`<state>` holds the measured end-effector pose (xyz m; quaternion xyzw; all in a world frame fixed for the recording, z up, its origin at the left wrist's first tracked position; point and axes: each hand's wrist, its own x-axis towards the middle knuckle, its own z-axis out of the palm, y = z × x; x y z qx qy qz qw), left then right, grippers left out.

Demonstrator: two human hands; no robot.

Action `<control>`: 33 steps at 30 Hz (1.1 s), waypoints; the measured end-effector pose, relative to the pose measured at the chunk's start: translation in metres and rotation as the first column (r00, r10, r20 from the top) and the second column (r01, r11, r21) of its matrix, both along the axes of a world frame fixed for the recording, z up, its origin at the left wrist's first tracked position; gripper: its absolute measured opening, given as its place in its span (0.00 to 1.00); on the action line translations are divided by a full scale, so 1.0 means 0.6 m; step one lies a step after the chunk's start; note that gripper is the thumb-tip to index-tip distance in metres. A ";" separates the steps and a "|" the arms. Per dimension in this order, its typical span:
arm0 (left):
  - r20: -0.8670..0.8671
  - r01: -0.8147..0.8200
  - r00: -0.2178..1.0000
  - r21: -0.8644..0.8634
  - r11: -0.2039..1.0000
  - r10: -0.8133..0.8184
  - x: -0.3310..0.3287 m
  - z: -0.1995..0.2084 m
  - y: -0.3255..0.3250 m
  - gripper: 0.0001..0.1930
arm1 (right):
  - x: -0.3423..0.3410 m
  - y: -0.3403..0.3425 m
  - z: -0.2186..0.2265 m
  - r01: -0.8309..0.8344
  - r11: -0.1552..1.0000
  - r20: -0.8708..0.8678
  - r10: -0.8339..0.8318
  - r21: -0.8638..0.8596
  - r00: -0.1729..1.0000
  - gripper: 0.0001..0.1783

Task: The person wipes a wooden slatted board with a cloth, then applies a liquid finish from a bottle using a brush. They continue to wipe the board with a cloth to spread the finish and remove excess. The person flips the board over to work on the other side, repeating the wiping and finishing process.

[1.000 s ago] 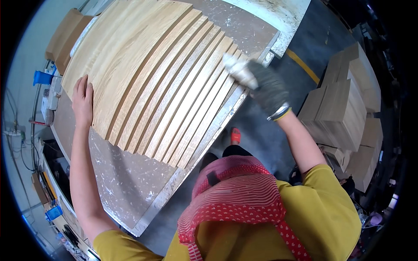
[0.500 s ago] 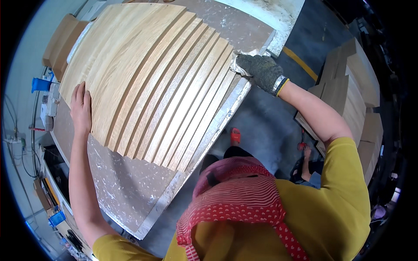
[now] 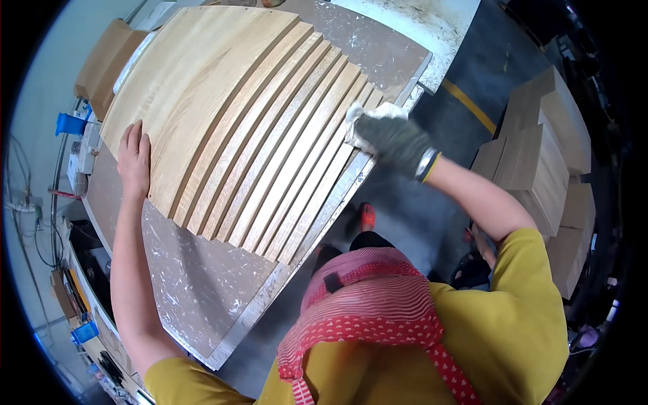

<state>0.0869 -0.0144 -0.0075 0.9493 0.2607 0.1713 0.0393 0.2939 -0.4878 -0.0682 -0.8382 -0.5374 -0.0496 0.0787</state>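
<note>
A fanned stack of pale wooden boards [image 3: 202,81] lies on the workbench, each board set back from the one beneath so that long edges show as steps. My bare left hand [image 3: 136,158] rests on the left part of the top board, its fingers stretched out. On my right hand [image 3: 395,140] is a dark grey knitted glove with a yellow-trimmed cuff, slightly smeared by motion. Its fingers press a crumpled white cloth [image 3: 358,125] against the lowest boards' edges at the right side of the stack.
The workbench [image 3: 202,290] has a paint-spotted brown top and a pale metal edge. Beyond it is a stained white surface [image 3: 442,40]. Stacked boards [image 3: 533,169] stand on the floor at right, with a person partly visible nearby [image 3: 480,246]. Blue bins [image 3: 71,124] hang at left.
My right hand has moved with the cloth toward me and a little left along the board edges. My left hand stays on the top board.
</note>
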 end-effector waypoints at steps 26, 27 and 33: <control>-0.016 0.054 0.998 -0.026 0.998 -0.054 -0.001 0.000 0.013 0.23 | 0.068 -0.022 0.013 0.195 0.974 -0.049 -0.202 -0.118 0.978 0.31; -0.028 0.052 0.998 -0.013 0.999 -0.053 -0.002 0.002 0.007 0.23 | 0.112 -0.034 0.016 0.317 0.929 -0.180 -0.351 -0.191 0.919 0.27; -0.004 0.045 0.999 -0.030 0.999 -0.045 0.004 0.009 -0.005 0.23 | 0.121 -0.065 0.032 0.374 0.928 -0.433 -0.333 0.010 0.838 0.18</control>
